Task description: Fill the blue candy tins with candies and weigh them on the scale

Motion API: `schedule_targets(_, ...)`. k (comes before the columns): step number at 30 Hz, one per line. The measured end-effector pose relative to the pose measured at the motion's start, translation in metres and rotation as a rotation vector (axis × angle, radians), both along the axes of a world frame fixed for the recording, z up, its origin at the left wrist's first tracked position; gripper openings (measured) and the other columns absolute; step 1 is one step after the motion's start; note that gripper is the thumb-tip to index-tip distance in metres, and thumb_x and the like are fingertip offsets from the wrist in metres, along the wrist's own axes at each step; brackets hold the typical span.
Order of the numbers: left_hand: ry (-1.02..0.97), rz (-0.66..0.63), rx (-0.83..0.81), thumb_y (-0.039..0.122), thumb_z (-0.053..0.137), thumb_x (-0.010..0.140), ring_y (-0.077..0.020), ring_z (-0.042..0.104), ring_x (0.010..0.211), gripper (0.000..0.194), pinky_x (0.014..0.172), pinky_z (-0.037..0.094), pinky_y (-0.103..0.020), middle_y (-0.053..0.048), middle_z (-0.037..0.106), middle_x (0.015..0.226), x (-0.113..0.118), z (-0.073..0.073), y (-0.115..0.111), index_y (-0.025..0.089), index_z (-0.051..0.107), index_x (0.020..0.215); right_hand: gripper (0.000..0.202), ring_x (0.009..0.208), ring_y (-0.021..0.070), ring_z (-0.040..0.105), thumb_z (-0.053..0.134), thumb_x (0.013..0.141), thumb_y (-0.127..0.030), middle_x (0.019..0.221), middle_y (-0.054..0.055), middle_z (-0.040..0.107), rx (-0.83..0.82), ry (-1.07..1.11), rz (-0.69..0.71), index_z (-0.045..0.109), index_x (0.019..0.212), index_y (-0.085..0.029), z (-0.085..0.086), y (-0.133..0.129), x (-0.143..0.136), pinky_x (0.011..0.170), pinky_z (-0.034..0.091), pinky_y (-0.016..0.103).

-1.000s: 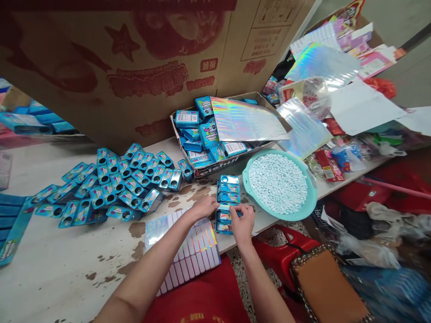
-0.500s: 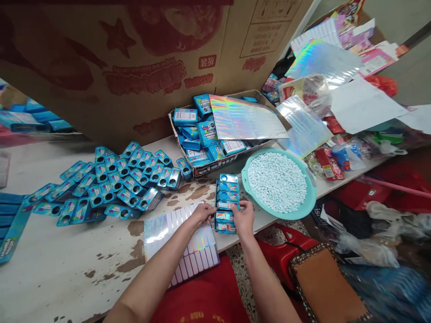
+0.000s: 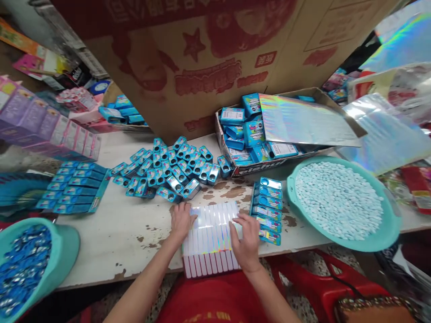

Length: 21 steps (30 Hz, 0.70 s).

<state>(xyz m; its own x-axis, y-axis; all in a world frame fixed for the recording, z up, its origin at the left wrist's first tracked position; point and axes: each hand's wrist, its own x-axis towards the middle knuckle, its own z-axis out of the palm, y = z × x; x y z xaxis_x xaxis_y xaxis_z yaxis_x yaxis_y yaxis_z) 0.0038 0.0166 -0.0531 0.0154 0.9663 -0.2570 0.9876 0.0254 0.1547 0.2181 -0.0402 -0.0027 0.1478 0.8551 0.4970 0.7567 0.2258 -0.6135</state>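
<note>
A shiny sheet of silvery sticker strips (image 3: 210,240) lies at the table's front edge, its lower part hanging over. My left hand (image 3: 182,220) holds its upper left corner, with the thumb lying on the sheet. At the right side of the sheet is my right hand (image 3: 247,237), fingers curved and apart, thumb and fingertips touching the strips. Whether a strip is lifted there, I cannot make out. Just right of that hand stands a row of blue candy boxes (image 3: 270,204) with shiny tops. Many loose blue boxes (image 3: 171,168) with round holes are clustered beyond the sheet.
A teal basin (image 3: 397,224) of pale candies stands right. Behind sits a carton tray (image 3: 266,168) of blue boxes, partly covered by a holographic sheet (image 3: 306,121). A big cardboard box (image 3: 215,103) blocks the back. At left are stacked blue packs (image 3: 81,188) and another basin (image 3: 65,251).
The view has swung left. Both hands have left the row of blue boxes and are on the sticker sheet. The last box at the near end of the row now sits slightly turned.
</note>
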Motion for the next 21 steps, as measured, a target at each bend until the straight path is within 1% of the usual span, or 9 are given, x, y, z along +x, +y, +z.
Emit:
schedule_targets(2, 0.024, 0.028, -0.039, 0.032, 0.060, 0.078, -0.0275, 0.046, 0.105, 0.026, 0.088, 0.036, -0.040, -0.009, 0.055, 0.110, -0.004, -0.002, 0.001, 0.018, 0.058, 0.100, 0.010, 0.091, 0.0210, 0.053, 0.051, 0.087, -0.017, 0.095, 0.007, 0.058, -0.109, 0.031, 0.115, 0.055, 0.094, -0.022, -0.013, 0.003, -0.022, 0.079, 0.045, 0.039)
schedule_targets(4, -0.029, 0.069, -0.053, 0.033, 0.057, 0.080, -0.0276, 0.048, 0.103, 0.019, 0.087, 0.036, -0.039, -0.009, 0.057, 0.103, -0.003, -0.003, 0.003, 0.017, 0.058, 0.090, 0.013, 0.093, 0.0222, 0.052, 0.048, 0.087, -0.018, 0.097, 0.008, 0.058, -0.187, 0.037, 0.190, 0.057, 0.096, -0.021, -0.028, 0.009, -0.039, 0.080, 0.046, 0.040)
schedule_targets(7, -0.307, 0.151, -0.075, 0.029, 0.048, 0.084, -0.0241, 0.056, 0.088, 0.014, 0.079, 0.039, -0.035, -0.006, 0.060, 0.080, -0.002, -0.002, 0.003, 0.018, 0.056, 0.081, 0.025, 0.099, 0.0254, 0.051, 0.048, 0.087, -0.019, 0.107, 0.011, 0.058, -0.266, -0.037, 0.250, 0.057, 0.110, -0.021, -0.049, 0.022, -0.060, 0.083, 0.046, 0.043)
schedule_targets(9, -0.476, 0.193, -0.081, 0.025, 0.043, 0.085, -0.0202, 0.058, 0.078, 0.013, 0.072, 0.041, -0.030, -0.002, 0.059, 0.073, -0.002, -0.002, 0.001, 0.019, 0.054, 0.082, 0.035, 0.103, 0.0282, 0.051, 0.052, 0.085, -0.021, 0.116, 0.013, 0.057, -0.306, -0.130, 0.285, 0.053, 0.120, -0.023, -0.061, 0.027, -0.071, 0.083, 0.045, 0.045)
schedule_targets(13, -0.546, 0.242, -0.038, 0.020, 0.040, 0.082, -0.0159, 0.058, 0.073, 0.012, 0.067, 0.041, -0.026, 0.000, 0.061, 0.076, -0.001, -0.002, -0.001, 0.020, 0.052, 0.082, 0.037, 0.112, 0.0313, 0.048, 0.055, 0.085, -0.024, 0.125, 0.013, 0.055, -0.321, -0.265, 0.346, 0.052, 0.122, -0.026, -0.076, 0.021, -0.080, 0.084, 0.042, 0.047)
schedule_targets(15, -0.556, 0.249, -0.028, 0.018, 0.041, 0.081, -0.0153, 0.057, 0.070, 0.012, 0.066, 0.041, -0.025, 0.000, 0.060, 0.074, 0.001, -0.004, -0.001, 0.020, 0.052, 0.080, 0.030, 0.115, 0.0313, 0.046, 0.053, 0.086, -0.023, 0.127, 0.012, 0.055, -0.295, -0.291, 0.357, 0.054, 0.116, -0.025, -0.075, 0.011, -0.078, 0.086, 0.040, 0.047)
schedule_targets(17, -0.556, 0.244, -0.023, 0.017, 0.040, 0.080, -0.0156, 0.057, 0.069, 0.014, 0.066, 0.041, -0.026, 0.000, 0.060, 0.073, 0.002, -0.006, 0.001, 0.019, 0.053, 0.079, 0.018, 0.114, 0.0304, 0.047, 0.052, 0.087, -0.022, 0.124, 0.012, 0.057, -0.257, -0.293, 0.368, 0.058, 0.104, -0.022, -0.067, 0.001, -0.072, 0.086, 0.040, 0.045)
schedule_targets(19, -0.547, 0.230, -0.017, 0.016, 0.040, 0.080, -0.0168, 0.057, 0.072, 0.016, 0.070, 0.041, -0.028, -0.001, 0.061, 0.073, 0.001, -0.008, 0.004, 0.019, 0.055, 0.079, 0.010, 0.102, 0.0267, 0.054, 0.050, 0.089, -0.022, 0.107, 0.010, 0.064, -0.231, -0.264, 0.378, 0.059, 0.090, -0.020, -0.052, -0.006, -0.064, 0.081, 0.041, 0.040)
schedule_targets(21, -0.530, 0.216, -0.009, 0.016, 0.043, 0.080, -0.0193, 0.057, 0.079, 0.015, 0.077, 0.040, -0.031, -0.003, 0.063, 0.077, 0.001, -0.006, 0.007, 0.020, 0.058, 0.078, 0.013, 0.082, 0.0214, 0.057, 0.047, 0.091, -0.022, 0.083, 0.006, 0.065, -0.234, -0.192, 0.377, 0.057, 0.082, -0.021, -0.032, -0.010, -0.054, 0.072, 0.042, 0.035)
